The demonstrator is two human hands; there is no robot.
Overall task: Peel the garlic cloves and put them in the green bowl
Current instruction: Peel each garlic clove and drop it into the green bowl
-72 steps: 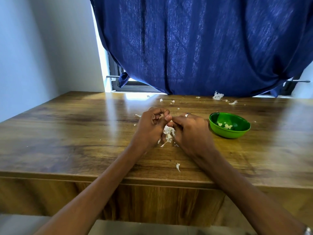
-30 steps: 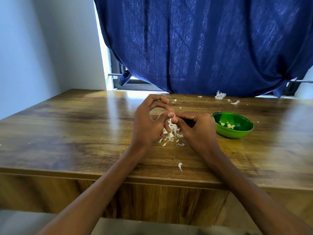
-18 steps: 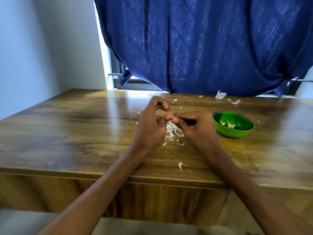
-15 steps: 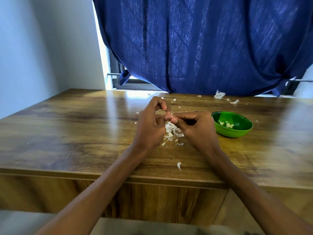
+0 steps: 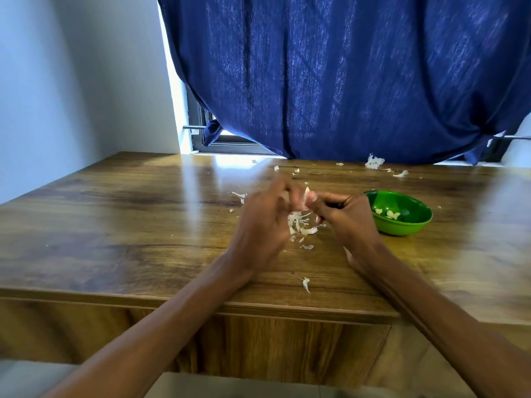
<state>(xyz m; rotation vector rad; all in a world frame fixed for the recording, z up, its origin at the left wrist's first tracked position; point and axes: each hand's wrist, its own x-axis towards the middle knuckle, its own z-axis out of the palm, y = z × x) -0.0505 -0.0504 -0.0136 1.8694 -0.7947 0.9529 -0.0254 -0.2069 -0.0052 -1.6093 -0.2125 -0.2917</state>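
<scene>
Beside the green bowl:
Left hand: blurred, grip cannot be told.
Right hand: garlic clove is pinched.
Tabletop: peel scraps are scattered beneath the hands.

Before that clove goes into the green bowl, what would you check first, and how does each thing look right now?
1. Clove held: ok, pinched between left hand and right hand.
2. Skin fully off: cannot tell, hands blurred.
3. Green bowl within reach: ok, just beside the right hand.
4. Bowl has room: ok, only a few peeled pieces inside.
5. Path to bowl free: ok, bare table between.
6. Peels kept apart from bowl: ok, piled under the hands.
</scene>
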